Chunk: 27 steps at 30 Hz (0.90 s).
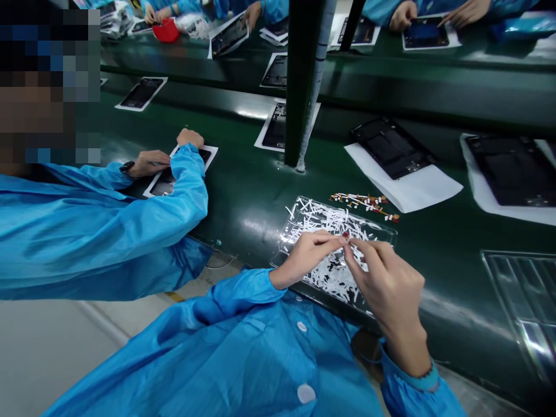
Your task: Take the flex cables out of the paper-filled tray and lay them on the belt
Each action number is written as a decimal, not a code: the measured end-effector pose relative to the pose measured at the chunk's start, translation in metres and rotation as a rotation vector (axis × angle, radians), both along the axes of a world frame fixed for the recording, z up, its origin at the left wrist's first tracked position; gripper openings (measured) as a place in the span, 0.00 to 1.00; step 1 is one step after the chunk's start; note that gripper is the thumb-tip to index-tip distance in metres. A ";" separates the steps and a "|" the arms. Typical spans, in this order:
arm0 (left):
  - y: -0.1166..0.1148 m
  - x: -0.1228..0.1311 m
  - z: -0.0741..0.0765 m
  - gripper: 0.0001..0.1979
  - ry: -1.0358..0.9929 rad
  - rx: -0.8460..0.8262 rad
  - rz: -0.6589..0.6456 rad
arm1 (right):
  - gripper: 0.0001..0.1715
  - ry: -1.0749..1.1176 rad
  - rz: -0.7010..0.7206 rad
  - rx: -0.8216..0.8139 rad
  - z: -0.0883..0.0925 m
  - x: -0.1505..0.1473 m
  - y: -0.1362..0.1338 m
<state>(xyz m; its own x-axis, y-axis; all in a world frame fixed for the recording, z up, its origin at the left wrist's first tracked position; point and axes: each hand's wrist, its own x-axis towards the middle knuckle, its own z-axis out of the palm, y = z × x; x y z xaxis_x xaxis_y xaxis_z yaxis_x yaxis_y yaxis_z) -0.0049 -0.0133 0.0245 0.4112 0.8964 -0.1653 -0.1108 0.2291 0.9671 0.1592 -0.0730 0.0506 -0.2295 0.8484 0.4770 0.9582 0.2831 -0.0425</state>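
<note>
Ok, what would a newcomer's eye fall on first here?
Probably the clear tray strewn with white strips, beneath the wearer's left hand and right hand, which meet at a tiny reddish piece. Beyond the tray lies a cluster of orange-brown parts. Farther back, a dark post stands on the green bench.

Left hand point(309, 252) and right hand point(388, 278), fingertips together on one small reddish part point(346, 235), seemingly a flex piece; clear tray point(278, 253) of white strips point(332, 282), beneath; orange-brown pieces point(369, 202), beyond tray; green table point(243, 214).
</note>
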 end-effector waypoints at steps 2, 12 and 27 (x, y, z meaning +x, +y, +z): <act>-0.002 0.002 -0.001 0.23 -0.019 -0.009 0.012 | 0.11 -0.070 0.022 0.047 -0.002 -0.002 0.004; 0.002 -0.002 -0.006 0.10 0.040 0.123 -0.012 | 0.04 0.081 -0.086 0.111 -0.017 -0.014 0.020; 0.121 -0.189 -0.044 0.16 0.567 0.134 0.475 | 0.20 0.297 -0.088 -0.595 -0.044 0.092 0.092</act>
<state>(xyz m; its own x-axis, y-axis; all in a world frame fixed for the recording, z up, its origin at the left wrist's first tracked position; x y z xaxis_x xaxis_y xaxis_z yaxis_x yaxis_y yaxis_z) -0.1943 0.1074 -0.0197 -0.1404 0.9836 -0.1135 0.3551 0.1571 0.9216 0.2517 0.0186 0.0069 -0.0787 0.9959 -0.0455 0.9001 0.0514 -0.4326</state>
